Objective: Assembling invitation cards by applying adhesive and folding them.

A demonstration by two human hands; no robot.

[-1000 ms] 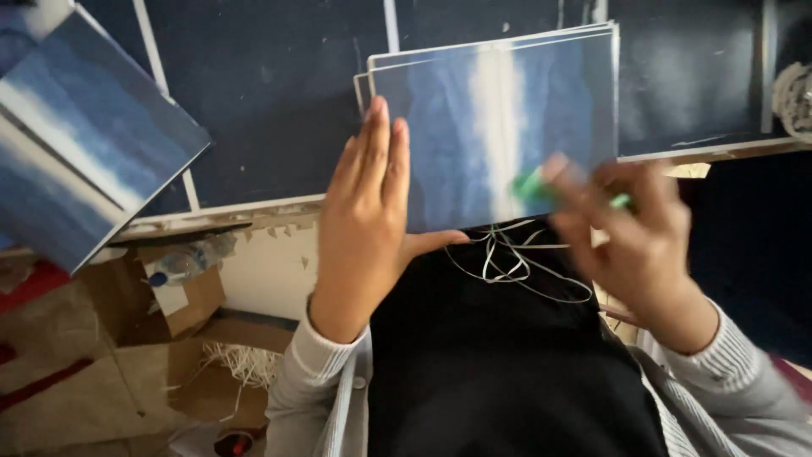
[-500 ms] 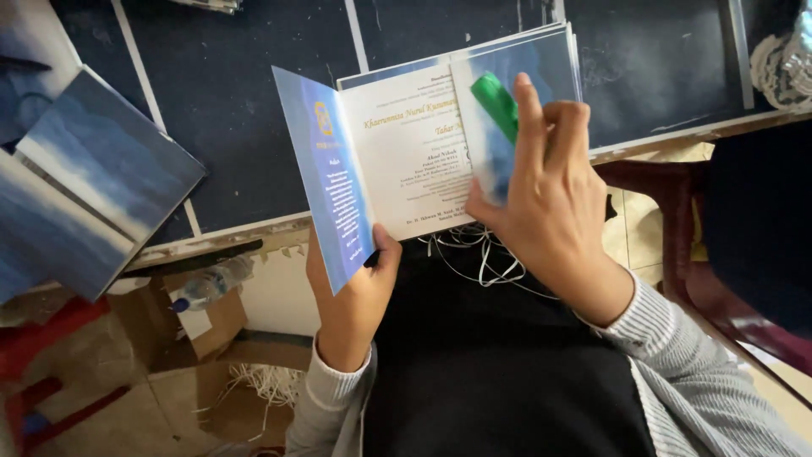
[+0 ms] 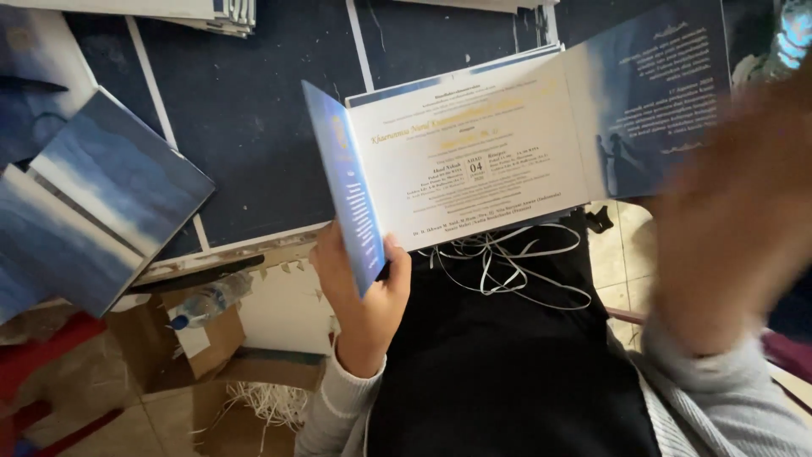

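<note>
An opened folding card point(image 3: 474, 161) lies with its cream middle panel full of printed text at the near edge of a dark tabletop point(image 3: 254, 110). My left hand point(image 3: 364, 296) grips the card's blue left flap point(image 3: 347, 195) from below and holds it upright. Its blue right flap point(image 3: 660, 101) is folded out flat. My right hand point(image 3: 736, 220) is a large blur at the right, beside that flap; whether it holds anything cannot be made out. Thin white ribbon strands point(image 3: 499, 262) lie on my dark lap below the card.
Closed blue cards point(image 3: 93, 211) are stacked at the table's left, and another pile point(image 3: 194, 13) sits at the top edge. A pale roll point(image 3: 791, 34) is at the top right. Below the table are a plastic bottle point(image 3: 207, 300) and cardboard boxes point(image 3: 194, 338).
The card went from closed to fully open: the left flap was lifted first, then the right flap swung out flat. My right hand pulled back to the right and is now blurred.
</note>
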